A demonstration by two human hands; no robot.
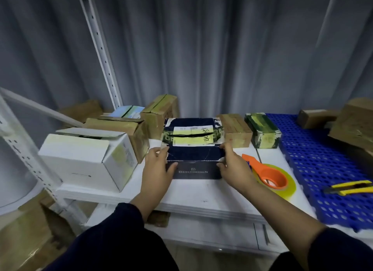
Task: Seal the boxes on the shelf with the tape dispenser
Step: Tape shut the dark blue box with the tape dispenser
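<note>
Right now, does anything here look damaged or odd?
The dark navy cardboard box has a yellow-white label torn across its gaping flap seam, and ragged edges. The white cardboard box left of it has a lifted flap.

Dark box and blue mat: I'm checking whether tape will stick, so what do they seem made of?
Dark box: probably printed cardboard, smooth matte coating; its torn edges show white paper. Blue mat: apparently moulded plastic, slightly glossy, with a regular grid of holes.

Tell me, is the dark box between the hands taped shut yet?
Not yet. The dark box has its flaps down, but a gap splits its label along the seam. The tape dispenser lies unheld beside it.
</note>
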